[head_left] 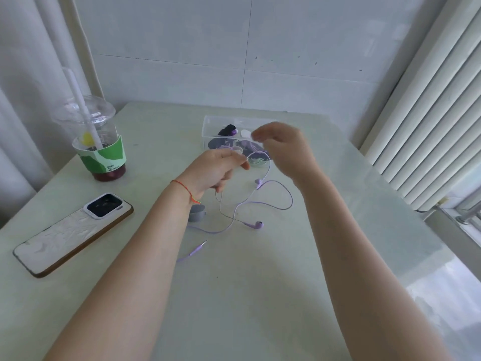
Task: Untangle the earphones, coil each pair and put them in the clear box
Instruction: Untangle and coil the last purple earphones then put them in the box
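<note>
Fingers of the left hand (pixel 216 169) pinch the white cable (pixel 264 162) aloft, seemingly to free it from the purple earphones (pixel 256 225); whether the blurred right hand (pixel 283 147) holds anything cannot be told.

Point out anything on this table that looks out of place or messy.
The purple earphones sprawl uncoiled across the table, cable crossing itself, plug lying loose near the left forearm. The left hand pinches a cable above them. Nothing looks spilled or damaged.
</note>
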